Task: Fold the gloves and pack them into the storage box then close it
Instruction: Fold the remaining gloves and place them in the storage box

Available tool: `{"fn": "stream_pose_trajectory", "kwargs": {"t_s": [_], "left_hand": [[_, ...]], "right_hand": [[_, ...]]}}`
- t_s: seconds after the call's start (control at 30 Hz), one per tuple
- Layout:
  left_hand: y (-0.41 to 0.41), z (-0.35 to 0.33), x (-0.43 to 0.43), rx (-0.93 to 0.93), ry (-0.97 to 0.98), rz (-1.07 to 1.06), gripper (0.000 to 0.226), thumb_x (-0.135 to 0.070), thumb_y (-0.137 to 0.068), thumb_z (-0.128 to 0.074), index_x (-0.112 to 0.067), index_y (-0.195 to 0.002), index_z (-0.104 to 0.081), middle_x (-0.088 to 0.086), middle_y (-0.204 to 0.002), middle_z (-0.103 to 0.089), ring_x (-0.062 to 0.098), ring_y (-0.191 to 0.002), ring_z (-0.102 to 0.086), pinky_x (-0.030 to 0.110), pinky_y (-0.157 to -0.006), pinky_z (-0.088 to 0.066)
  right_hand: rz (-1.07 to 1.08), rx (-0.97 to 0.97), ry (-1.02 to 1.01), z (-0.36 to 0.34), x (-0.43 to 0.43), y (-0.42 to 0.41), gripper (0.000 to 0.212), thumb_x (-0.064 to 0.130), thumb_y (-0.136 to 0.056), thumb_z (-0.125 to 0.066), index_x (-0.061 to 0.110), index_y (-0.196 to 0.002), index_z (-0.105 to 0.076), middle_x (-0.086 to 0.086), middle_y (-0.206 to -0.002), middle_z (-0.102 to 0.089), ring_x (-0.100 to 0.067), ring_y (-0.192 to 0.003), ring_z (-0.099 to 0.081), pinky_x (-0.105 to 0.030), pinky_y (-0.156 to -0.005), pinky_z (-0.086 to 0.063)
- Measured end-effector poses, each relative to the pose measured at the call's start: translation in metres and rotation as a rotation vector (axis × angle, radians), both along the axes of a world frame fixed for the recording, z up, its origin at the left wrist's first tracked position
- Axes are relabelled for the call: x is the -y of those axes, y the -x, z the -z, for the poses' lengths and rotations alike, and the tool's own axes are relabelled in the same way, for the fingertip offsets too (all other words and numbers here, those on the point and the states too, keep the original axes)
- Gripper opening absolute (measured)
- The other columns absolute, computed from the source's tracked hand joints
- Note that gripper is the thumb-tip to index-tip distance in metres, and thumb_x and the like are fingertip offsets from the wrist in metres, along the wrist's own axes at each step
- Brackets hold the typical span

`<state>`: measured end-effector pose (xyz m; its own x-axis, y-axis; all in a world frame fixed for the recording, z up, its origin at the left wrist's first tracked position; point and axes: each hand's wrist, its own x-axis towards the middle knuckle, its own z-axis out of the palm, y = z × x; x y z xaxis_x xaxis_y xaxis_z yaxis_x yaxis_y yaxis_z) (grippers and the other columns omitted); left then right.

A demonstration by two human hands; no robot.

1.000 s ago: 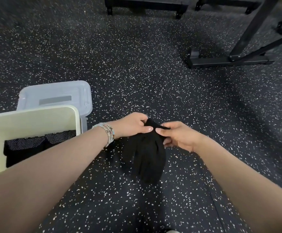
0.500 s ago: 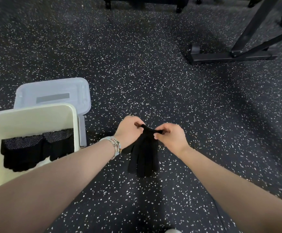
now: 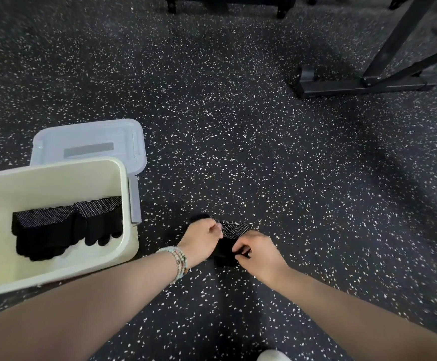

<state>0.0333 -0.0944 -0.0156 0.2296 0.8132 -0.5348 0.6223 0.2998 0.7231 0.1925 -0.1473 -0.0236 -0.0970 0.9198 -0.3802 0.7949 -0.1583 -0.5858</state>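
Both hands — left hand [image 3: 202, 239], right hand [image 3: 257, 252] — pinching black glove [image 3: 234, 230] on floor [image 3: 238, 126].

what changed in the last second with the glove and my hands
The glove went from hanging between the hands down to the floor, doubled over, dotted side up. The right hand shifted to its near edge; the left hand still pinches the far end. The storage box, the two gloves inside and the lid stayed put.
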Motion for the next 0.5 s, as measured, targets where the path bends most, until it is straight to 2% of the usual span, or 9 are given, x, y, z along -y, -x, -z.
{"fn": "stream_pose_trajectory", "kwargs": {"t_s": [0.07, 0.1, 0.17, 0.27, 0.33, 0.43, 0.5], "left_hand": [[0.000, 0.002, 0.007, -0.033, -0.013, 0.035, 0.033, -0.026, -0.100, -0.039, -0.006, -0.094, -0.065, 0.001, -0.067, -0.059, 0.005, -0.044, -0.040, 0.013, -0.042, -0.035], [0.000, 0.004, 0.009, -0.047, -0.020, 0.042, 0.033, -0.026, -0.100, -0.039, -0.005, -0.095, -0.065, -0.003, -0.060, -0.051, 0.004, -0.039, -0.035, 0.012, -0.036, -0.029], [0.000, 0.008, 0.011, -0.060, -0.037, 0.052, 0.032, -0.024, -0.100, -0.041, -0.002, -0.096, -0.064, -0.004, -0.057, -0.046, 0.004, -0.038, -0.032, 0.012, -0.033, -0.025], [-0.001, 0.010, 0.011, -0.086, -0.044, 0.071, 0.026, -0.024, -0.098, -0.044, -0.006, -0.099, -0.062, 0.001, -0.076, -0.055, 0.005, -0.046, -0.040, 0.013, -0.040, -0.031], [-0.001, 0.011, 0.011, -0.099, -0.030, 0.080, 0.020, -0.024, -0.097, -0.045, -0.013, -0.108, -0.056, 0.006, -0.090, -0.056, 0.006, -0.051, -0.044, 0.015, -0.043, -0.033], [-0.002, 0.014, 0.012, -0.107, 0.005, 0.074, 0.030, -0.025, -0.096, -0.047, -0.015, -0.124, -0.044, 0.009, -0.091, -0.051, 0.007, -0.053, -0.043, 0.020, -0.044, -0.032], [-0.002, 0.014, 0.010, -0.136, 0.015, 0.055, 0.031, -0.025, -0.095, -0.048, -0.017, -0.125, -0.042, 0.012, -0.096, -0.055, 0.008, -0.055, -0.044, 0.022, -0.046, -0.033]], "right_hand": [[-0.040, 0.038, -0.006, 0.004, 0.003, 0.001, 0.016, 0.005, -0.082, -0.065, 0.016, -0.091, -0.070, 0.009, -0.099, -0.054, -0.009, -0.086, -0.057, -0.017, -0.079, -0.048], [-0.054, 0.049, -0.012, 0.005, 0.003, 0.002, 0.015, 0.006, -0.082, -0.065, 0.016, -0.092, -0.070, 0.009, -0.100, -0.052, -0.009, -0.086, -0.056, -0.020, -0.082, -0.048], [-0.071, 0.056, -0.025, 0.006, 0.003, 0.002, 0.015, 0.007, -0.082, -0.065, 0.015, -0.094, -0.070, 0.010, -0.101, -0.050, -0.008, -0.087, -0.053, -0.019, -0.085, -0.047], [-0.100, 0.058, -0.046, 0.009, 0.004, 0.003, 0.016, 0.007, -0.083, -0.064, 0.013, -0.096, -0.070, 0.009, -0.101, -0.049, -0.007, -0.087, -0.051, -0.015, -0.087, -0.043], [-0.125, 0.061, -0.054, 0.011, 0.005, 0.003, 0.016, 0.007, -0.083, -0.063, 0.012, -0.096, -0.070, 0.008, -0.102, -0.049, -0.008, -0.089, -0.052, -0.015, -0.088, -0.043], [-0.148, 0.062, -0.054, 0.014, 0.007, 0.003, 0.017, 0.009, -0.085, -0.063, 0.012, -0.099, -0.071, 0.008, -0.104, -0.046, -0.011, -0.095, -0.054, -0.017, -0.093, -0.042], [-0.205, 0.085, -0.045, 0.012, 0.007, 0.002, 0.020, 0.021, -0.087, -0.063, 0.014, -0.104, -0.071, 0.007, -0.107, -0.046, -0.012, -0.100, -0.052, -0.017, -0.095, -0.041]]}}
